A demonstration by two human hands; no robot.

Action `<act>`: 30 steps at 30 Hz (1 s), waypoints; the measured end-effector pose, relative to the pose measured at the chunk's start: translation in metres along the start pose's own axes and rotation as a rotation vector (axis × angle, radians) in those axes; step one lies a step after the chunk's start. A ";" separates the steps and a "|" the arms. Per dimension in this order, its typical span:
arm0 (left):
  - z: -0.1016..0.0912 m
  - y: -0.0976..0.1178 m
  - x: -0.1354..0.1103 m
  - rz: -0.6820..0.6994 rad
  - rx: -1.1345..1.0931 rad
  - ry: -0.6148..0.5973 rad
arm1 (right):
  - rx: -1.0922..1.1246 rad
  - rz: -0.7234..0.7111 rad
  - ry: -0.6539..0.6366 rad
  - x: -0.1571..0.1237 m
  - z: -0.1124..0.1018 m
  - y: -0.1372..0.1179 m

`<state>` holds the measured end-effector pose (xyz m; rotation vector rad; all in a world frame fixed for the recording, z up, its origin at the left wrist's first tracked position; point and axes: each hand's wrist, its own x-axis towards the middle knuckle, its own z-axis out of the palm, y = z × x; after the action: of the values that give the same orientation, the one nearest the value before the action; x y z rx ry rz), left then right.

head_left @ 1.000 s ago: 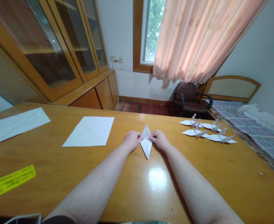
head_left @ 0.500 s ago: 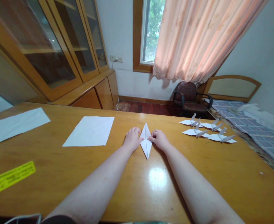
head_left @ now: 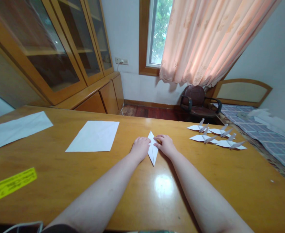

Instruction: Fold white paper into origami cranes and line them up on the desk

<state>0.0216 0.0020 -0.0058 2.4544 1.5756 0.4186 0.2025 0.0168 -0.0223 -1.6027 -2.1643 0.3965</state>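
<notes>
A white paper [head_left: 153,155], folded into a narrow diamond with a crease down its middle, lies on the wooden desk in front of me. My left hand [head_left: 141,148] rests at its left edge, fingers curled onto the paper and covering part of that side. From the right, my right hand [head_left: 166,144] holds the opposite edge, its thumb and forefinger on the paper near the widest part. Both points of the diamond show, one towards the window and one towards me.
Several folded paper cranes [head_left: 226,143] stand at the desk's right. A white paper sheet [head_left: 93,136] and a long paper strip [head_left: 18,129] lie to the left, with a yellow label [head_left: 11,186] nearer me. Beyond the desk stands a chair [head_left: 195,100].
My left hand has slid right, its fingers now further over the paper's left side. My right fingers have shifted slightly at the right edge, and the diamond's far tip sits a little lower.
</notes>
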 end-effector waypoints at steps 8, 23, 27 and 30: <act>0.006 0.000 -0.003 0.067 0.071 -0.030 | -0.134 0.025 -0.079 -0.001 0.003 -0.002; -0.001 0.001 -0.001 0.093 -0.043 -0.162 | -0.076 0.041 -0.113 -0.003 -0.001 -0.004; -0.009 0.003 -0.003 0.143 -0.107 -0.174 | -0.023 0.021 -0.059 -0.002 -0.004 -0.003; -0.012 0.003 -0.003 0.170 -0.141 -0.190 | 0.008 0.013 0.011 -0.001 -0.005 -0.002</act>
<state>0.0187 -0.0016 0.0057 2.4471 1.2265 0.3001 0.2037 0.0148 -0.0176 -1.6116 -2.1431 0.3990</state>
